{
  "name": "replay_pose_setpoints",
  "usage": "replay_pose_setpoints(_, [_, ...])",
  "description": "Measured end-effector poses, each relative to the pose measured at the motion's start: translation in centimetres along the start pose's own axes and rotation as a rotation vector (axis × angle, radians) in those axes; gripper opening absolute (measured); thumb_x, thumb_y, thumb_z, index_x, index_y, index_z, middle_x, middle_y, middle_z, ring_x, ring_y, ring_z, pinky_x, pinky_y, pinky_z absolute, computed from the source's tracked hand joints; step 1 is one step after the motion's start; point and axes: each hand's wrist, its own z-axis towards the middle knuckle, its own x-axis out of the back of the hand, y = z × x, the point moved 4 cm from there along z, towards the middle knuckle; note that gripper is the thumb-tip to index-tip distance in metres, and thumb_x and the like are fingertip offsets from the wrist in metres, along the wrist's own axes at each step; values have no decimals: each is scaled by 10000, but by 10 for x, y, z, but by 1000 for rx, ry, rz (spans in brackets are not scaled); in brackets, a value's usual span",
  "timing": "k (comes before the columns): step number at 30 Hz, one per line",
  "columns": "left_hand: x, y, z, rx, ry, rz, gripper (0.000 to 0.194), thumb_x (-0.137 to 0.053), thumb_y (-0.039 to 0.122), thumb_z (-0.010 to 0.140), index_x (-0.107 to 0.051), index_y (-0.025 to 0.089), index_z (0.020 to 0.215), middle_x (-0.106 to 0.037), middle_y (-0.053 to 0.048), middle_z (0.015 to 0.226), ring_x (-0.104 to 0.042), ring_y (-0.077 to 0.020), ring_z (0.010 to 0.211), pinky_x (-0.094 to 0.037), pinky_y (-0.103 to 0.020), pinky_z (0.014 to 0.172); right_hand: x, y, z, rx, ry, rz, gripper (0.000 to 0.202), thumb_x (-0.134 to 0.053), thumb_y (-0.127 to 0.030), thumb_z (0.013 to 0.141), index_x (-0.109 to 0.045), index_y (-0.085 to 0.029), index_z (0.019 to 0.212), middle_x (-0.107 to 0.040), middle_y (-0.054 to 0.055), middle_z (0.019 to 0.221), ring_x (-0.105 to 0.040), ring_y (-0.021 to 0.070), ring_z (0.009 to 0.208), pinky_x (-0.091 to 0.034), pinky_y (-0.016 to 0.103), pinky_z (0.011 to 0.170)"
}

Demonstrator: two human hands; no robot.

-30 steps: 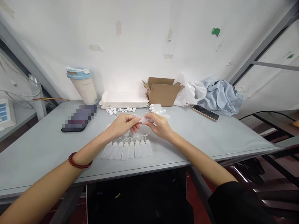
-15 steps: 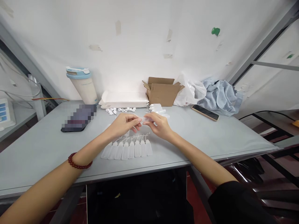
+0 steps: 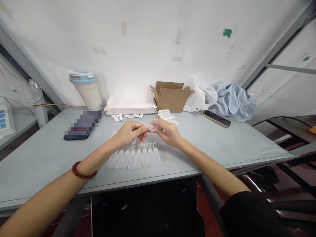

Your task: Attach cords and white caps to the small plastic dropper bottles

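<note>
My left hand (image 3: 134,133) and my right hand (image 3: 168,132) meet above the middle of the table, both closed on one small translucent plastic squeeze bottle (image 3: 151,126). Fingers cover most of it. The left thumb and fingers pinch its left end, while the right thumb and fingers grip it from the right. Below my hands lies a row of similar squeeze bottles (image 3: 132,160) with thin bent spout tubes pointing away from me. More bottles (image 3: 165,114) lie behind my right hand, and several small white caps (image 3: 130,116) sit beyond my left.
At the back stand a blue-lidded tumbler (image 3: 88,93), a white stack (image 3: 130,104), an open cardboard box (image 3: 172,98), a plastic bag (image 3: 199,97) and a blue cloth (image 3: 232,100). A phone (image 3: 216,118) lies right, a dark pixelated item (image 3: 84,125) left, on the grey table (image 3: 247,144).
Both hands stay almost in place around the bottle. The left fingers have shifted slightly at its end, and the view has moved a little.
</note>
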Motion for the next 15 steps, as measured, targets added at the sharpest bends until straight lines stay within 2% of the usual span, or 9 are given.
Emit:
replay_pose_setpoints(4, [0,10,-4,-240,101,333,369,-509,334,921,-610,156,615,-611,5,592,-568,-109,556,-424,-229,567,0,2,1,-75,-57,60,303,-491,-410,952,-659,-159,980,-636,46,745,-533,136,641,-447,261,621])
replay_pose_setpoints(9, [-3,12,-6,-468,162,534,284,-497,254,912,-620,155,676,-650,-15,669,-587,-125,625,-420,-238,614,0,2,3,-282,-134,167,394,-460,-455,951,-682,-153,829,-616,23,710,-491,114,612,-386,246,597])
replay_pose_setpoints(12, [-1,11,-6,-463,177,541,278,-491,271,914,-635,152,707,-658,-26,693,-587,-135,642,-416,-244,607,0,2,3,-363,-151,240,372,-483,-437,940,-681,-140,834,-594,11,680,-476,106,592,-377,238,584])
replay_pose_setpoints(15, [2,8,-3,-297,131,430,301,-502,338,918,-659,161,732,-657,-14,689,-590,-131,633,-431,-234,590,0,3,4,-368,-139,243,319,-515,-419,922,-665,-141,881,-614,17,718,-485,104,595,-383,230,570])
